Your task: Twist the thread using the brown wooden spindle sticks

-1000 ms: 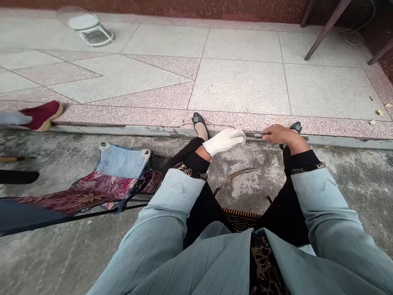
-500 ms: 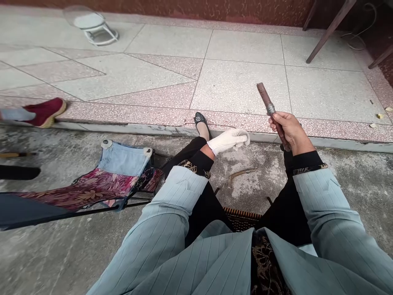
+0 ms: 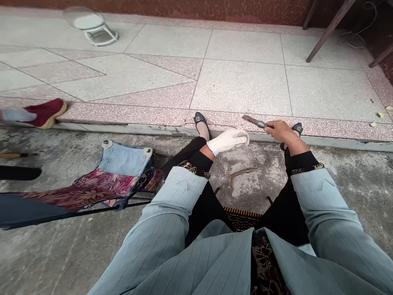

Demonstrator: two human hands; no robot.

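Note:
My right hand [image 3: 281,132], bare, is closed round a brown stick with wire wound about its middle [image 3: 253,121]. The stick points left and slightly up, over the pink edge of the step; its near end is hidden in my fist. To its left, my left hand [image 3: 229,141] wears a white knitted glove, its fingers curled inward. Whether anything lies within those fingers I cannot make out. Below both hands, a bent wooden stick [image 3: 242,174] with a narrow band near one end lies on the concrete between my legs.
A folding chair with patterned cloth [image 3: 104,180] stands at my left. Beyond it, another person's red shoe [image 3: 46,112] rests at the step edge. A white stool [image 3: 96,26] stands on the tiled step [image 3: 242,82]. Wooden furniture legs [image 3: 328,35] are at the back right.
My right hand has turned and lowered the wire-wound stick, swinging it from steeply upright to nearly level and pointing left. My left hand has hardly moved.

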